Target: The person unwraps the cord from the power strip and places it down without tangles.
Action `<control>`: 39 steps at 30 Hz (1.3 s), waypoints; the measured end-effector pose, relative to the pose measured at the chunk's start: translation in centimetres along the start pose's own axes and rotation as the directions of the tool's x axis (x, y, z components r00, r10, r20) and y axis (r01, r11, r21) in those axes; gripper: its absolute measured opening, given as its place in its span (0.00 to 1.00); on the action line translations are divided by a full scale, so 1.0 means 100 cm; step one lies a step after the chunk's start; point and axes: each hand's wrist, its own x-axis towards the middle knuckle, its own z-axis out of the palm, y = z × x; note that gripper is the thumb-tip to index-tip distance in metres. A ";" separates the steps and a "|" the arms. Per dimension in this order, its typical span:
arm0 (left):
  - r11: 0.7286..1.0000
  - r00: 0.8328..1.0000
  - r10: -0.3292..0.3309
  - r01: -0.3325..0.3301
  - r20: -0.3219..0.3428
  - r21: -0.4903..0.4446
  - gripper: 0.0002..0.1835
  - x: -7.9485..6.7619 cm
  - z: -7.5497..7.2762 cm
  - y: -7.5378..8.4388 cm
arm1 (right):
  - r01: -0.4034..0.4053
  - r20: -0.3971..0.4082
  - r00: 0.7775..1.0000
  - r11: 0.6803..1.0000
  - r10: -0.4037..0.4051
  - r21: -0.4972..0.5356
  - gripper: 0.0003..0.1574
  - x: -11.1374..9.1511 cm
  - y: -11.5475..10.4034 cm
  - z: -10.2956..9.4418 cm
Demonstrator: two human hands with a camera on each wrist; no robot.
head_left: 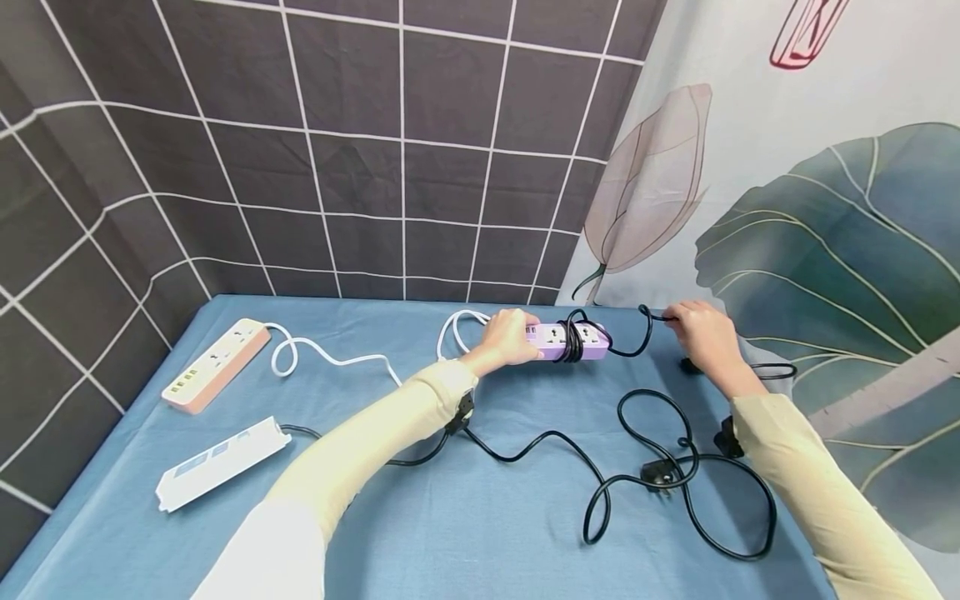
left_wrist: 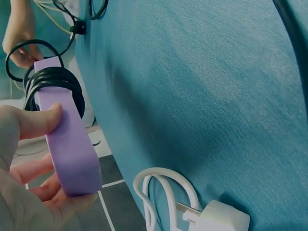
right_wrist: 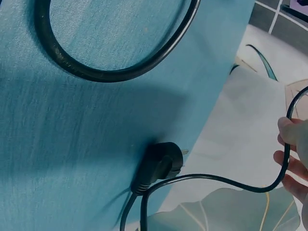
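A purple power strip [head_left: 596,343] is in my left hand [head_left: 506,340], at the back of the table. In the left wrist view the thumb lies on one face of the power strip [left_wrist: 74,144] and the fingers are on the other side. Several turns of black cord [head_left: 572,343] are wound round its middle. To the right, my right hand [head_left: 705,337] pinches the loose length of this cord. The right wrist view shows the cord [right_wrist: 216,179] passing between thumb and fingers, near a black plug [right_wrist: 161,161] at the table's edge.
At left lie a white and pink power strip [head_left: 217,367] with white cord and a white power strip [head_left: 221,462] with black cord. Loops of black cord [head_left: 772,517] and a black plug [head_left: 658,473] lie at right. A white plug [left_wrist: 219,216] shows in the left wrist view.
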 end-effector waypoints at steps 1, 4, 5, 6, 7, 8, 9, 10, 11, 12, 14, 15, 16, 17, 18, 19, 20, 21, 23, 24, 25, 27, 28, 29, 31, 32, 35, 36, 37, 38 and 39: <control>1.000 1.000 -0.001 0.001 -0.003 0.001 0.25 0.000 0.000 0.000 | 0.011 0.015 1.000 1.000 -0.010 -0.002 0.09 0.000 0.000 -0.001; 1.000 1.000 -0.010 0.010 -0.009 0.011 0.25 0.001 0.002 -0.002 | 0.044 0.052 0.998 0.999 -0.043 -0.006 0.12 0.002 -0.001 -0.002; 1.000 1.000 -0.013 0.014 -0.010 0.011 0.25 0.001 0.002 -0.003 | 0.047 0.061 0.997 0.999 -0.047 -0.004 0.13 0.003 -0.002 -0.003; 1.000 1.000 -0.017 0.017 -0.011 0.013 0.25 0.002 0.002 -0.003 | 0.047 0.066 0.997 0.999 -0.047 0.002 0.13 0.003 -0.003 -0.003; 1.000 1.000 -0.019 0.019 -0.012 0.015 0.25 0.002 0.002 -0.004 | 0.046 0.067 0.997 0.999 -0.047 0.006 0.14 0.004 -0.004 -0.004; 1.000 1.000 -0.020 0.020 -0.013 0.016 0.25 0.002 0.002 -0.004 | 0.046 0.066 0.997 0.999 -0.047 0.012 0.14 0.005 -0.005 -0.004; 1.000 1.000 -0.021 0.021 -0.010 0.014 0.25 0.002 0.002 -0.004 | 0.047 0.063 0.997 0.999 -0.049 0.019 0.15 0.005 -0.006 -0.005; 1.000 1.000 -0.021 0.021 -0.009 0.012 0.25 0.002 0.002 -0.004 | 0.046 0.062 0.997 0.999 -0.047 0.026 0.15 0.006 -0.008 -0.006; 1.000 1.000 -0.021 0.021 -0.009 0.011 0.25 0.002 0.002 -0.004 | 0.045 0.057 0.997 0.998 -0.047 0.035 0.15 0.008 -0.010 -0.006; 1.000 1.000 -0.021 0.022 -0.008 0.011 0.25 0.002 0.001 -0.004 | 0.051 0.048 0.997 0.998 -0.053 0.043 0.15 0.009 -0.013 -0.007; 1.000 1.000 -0.025 0.025 -0.004 0.008 0.25 0.002 0.001 -0.003 | 0.079 0.009 0.997 0.995 -0.080 0.060 0.14 0.013 -0.018 -0.008; 1.000 1.000 -0.027 0.027 -0.002 0.005 0.25 0.001 0.001 -0.003 | 0.105 -0.018 0.994 0.992 -0.104 0.066 0.13 0.015 -0.021 -0.009; 1.000 1.000 -0.028 0.028 -0.002 0.005 0.25 0.001 0.001 -0.003 | 0.136 -0.047 0.990 0.988 -0.133 0.074 0.13 0.018 -0.025 -0.010; 1.000 1.000 -0.030 0.030 -0.003 0.006 0.25 0.001 0.000 -0.002 | 0.177 -0.079 0.982 0.982 -0.171 0.073 0.13 0.020 -0.029 -0.010; 0.999 0.999 -0.033 0.033 0.000 0.005 0.25 0.001 0.000 -0.002 | 0.222 -0.112 0.970 0.973 -0.214 0.069 0.14 0.023 -0.032 -0.011; 0.999 0.999 -0.034 0.034 0.001 0.005 0.24 0.001 0.000 -0.001 | 0.267 -0.138 0.957 0.962 -0.257 0.061 0.15 0.025 -0.037 -0.012; 0.999 0.999 -0.034 0.034 0.000 0.004 0.24 0.001 0.000 -0.001 | 0.303 -0.156 0.944 0.951 -0.292 0.053 0.16 0.026 -0.042 -0.013; 0.999 0.999 -0.034 0.034 0.001 0.003 0.24 0.002 0.000 -0.001 | 0.328 -0.160 0.935 0.944 -0.317 0.046 0.17 0.028 -0.047 -0.014; 0.999 0.999 -0.033 0.033 0.002 0.002 0.25 0.002 0.000 -0.001 | 0.324 -0.134 0.940 0.945 -0.314 0.055 0.16 0.029 -0.058 -0.017; 1.000 1.000 -0.031 0.031 0.003 0.003 0.25 0.002 0.000 -0.001 | 0.299 -0.105 0.951 0.951 -0.290 0.074 0.14 0.030 -0.063 -0.018; 1.000 1.000 -0.029 0.029 0.002 0.003 0.25 0.002 0.000 -0.001 | 0.259 -0.060 0.965 0.961 -0.254 0.100 0.13 0.031 -0.068 -0.020; 1.000 1.000 -0.025 0.025 0.001 0.006 0.25 0.003 0.000 -0.001 | 0.149 0.055 0.986 0.976 -0.159 0.160 0.10 0.037 -0.075 -0.024; 1.000 1.000 -0.023 0.023 0.002 0.008 0.25 0.003 0.000 0.000 | 0.091 0.114 0.987 0.978 -0.114 0.187 0.10 0.040 -0.078 -0.025; 1.000 1.000 -0.021 0.021 0.002 0.011 0.26 0.003 0.000 0.000 | 0.037 0.172 0.982 0.977 -0.074 0.210 0.10 0.045 -0.080 -0.027; 1.000 1.000 -0.017 0.017 0.003 0.018 0.26 0.004 -0.001 0.001 | -0.040 0.266 0.964 0.969 -0.027 0.244 0.11 0.055 -0.082 -0.029; 1.000 1.000 -0.015 0.015 0.005 0.020 0.26 0.004 -0.001 0.001 | -0.064 0.300 0.954 0.964 -0.016 0.257 0.11 0.059 -0.082 -0.029; 1.000 1.000 -0.009 0.008 0.010 0.022 0.27 0.004 -0.001 0.003 | -0.099 0.366 0.930 0.953 -0.014 0.287 0.12 0.070 -0.083 -0.025; 1.000 1.000 -0.007 0.007 0.011 0.024 0.27 0.004 -0.002 0.003 | -0.102 0.384 0.923 0.949 -0.020 0.297 0.13 0.072 -0.083 -0.023; 1.000 1.000 -0.007 0.007 0.012 0.023 0.27 0.004 -0.002 0.003 | -0.103 0.399 0.917 0.946 -0.029 0.306 0.13 0.074 -0.084 -0.020; 1.000 1.000 -0.008 0.008 0.015 0.022 0.27 0.003 -0.002 0.004 | -0.104 0.413 0.910 0.944 -0.037 0.313 0.14 0.075 -0.084 -0.017; 1.000 1.000 -0.008 0.008 0.015 0.023 0.27 0.003 -0.002 0.004 | -0.104 0.425 0.904 0.942 -0.044 0.318 0.14 0.075 -0.085 -0.015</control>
